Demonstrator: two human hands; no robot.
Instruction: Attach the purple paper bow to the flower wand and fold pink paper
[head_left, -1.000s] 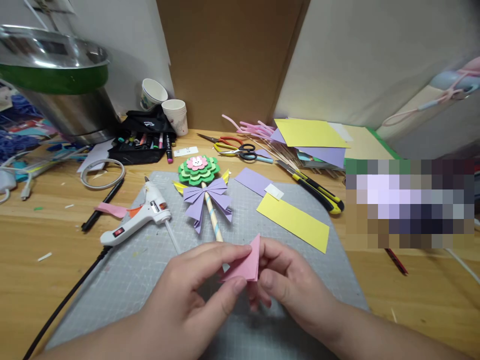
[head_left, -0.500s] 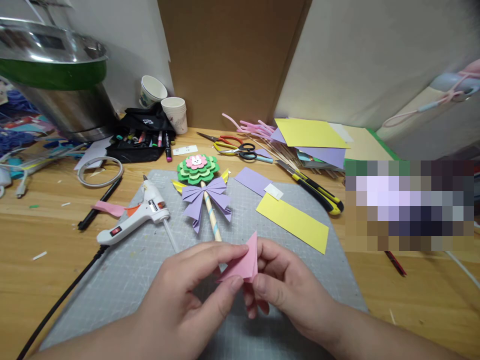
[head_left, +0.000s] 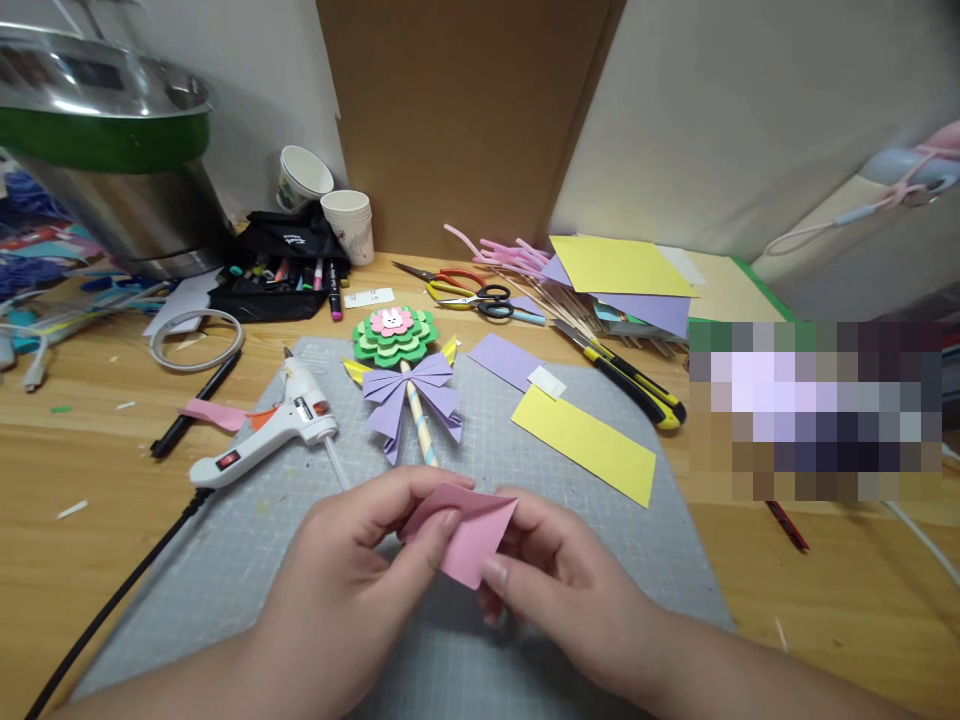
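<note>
A folded piece of pink paper (head_left: 474,540) is held between both hands above the grey cutting mat (head_left: 247,610). My left hand (head_left: 367,570) pinches its left side, thumb on top and fingers behind. At the right edge, my right hand (head_left: 562,570) grips the paper with thumb and fingers; some fingertips are hidden behind it. Just beyond lies a paper wand with a green layered flower (head_left: 394,345), a pink rabbit centre, a purple pleated bow (head_left: 412,388) and a striped stick (head_left: 421,430). The stick's lower end is behind my left hand.
A white glue gun (head_left: 262,440) with a black cord lies left. To the right are a yellow paper strip (head_left: 589,450), a purple strip (head_left: 506,360) and a utility knife (head_left: 630,380). Scissors (head_left: 476,295), a marker pouch (head_left: 277,280) and paper cups (head_left: 349,225) sit behind.
The pink paper has turned from an upright folded triangle to a flatter, wider shape facing me. My left thumb has shifted up and left onto its face.
</note>
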